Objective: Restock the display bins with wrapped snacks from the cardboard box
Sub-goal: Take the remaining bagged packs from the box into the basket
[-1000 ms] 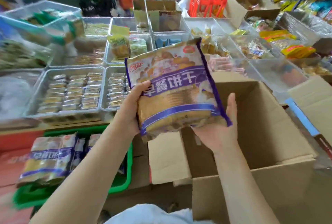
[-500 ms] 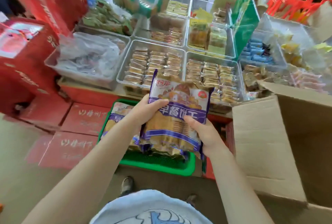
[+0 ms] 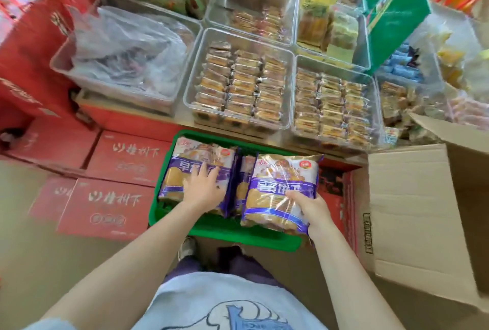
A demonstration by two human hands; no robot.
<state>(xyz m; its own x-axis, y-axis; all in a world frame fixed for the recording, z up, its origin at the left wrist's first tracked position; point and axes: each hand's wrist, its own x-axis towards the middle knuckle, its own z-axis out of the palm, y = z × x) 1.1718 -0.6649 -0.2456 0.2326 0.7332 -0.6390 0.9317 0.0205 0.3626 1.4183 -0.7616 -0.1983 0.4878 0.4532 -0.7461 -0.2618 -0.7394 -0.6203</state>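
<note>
Since half a second ago, left hand [image 3: 201,189] released; fingers now spread flat on packs [image 3: 197,171] at green bin's [image 3: 227,234] left side. New pack [image 3: 281,193], long axis front-to-back, is pinched at its near right corner by right hand [image 3: 308,206], over bin's right side.

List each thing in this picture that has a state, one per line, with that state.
Cardboard box: flaps open.
Green crate: partly filled with purple packs.
Held purple snack pack: over the crate, in the right hand.
Left hand: fingers spread, pressing a purple pack in the crate.
Clear display bins: lidless, stocked.
</note>
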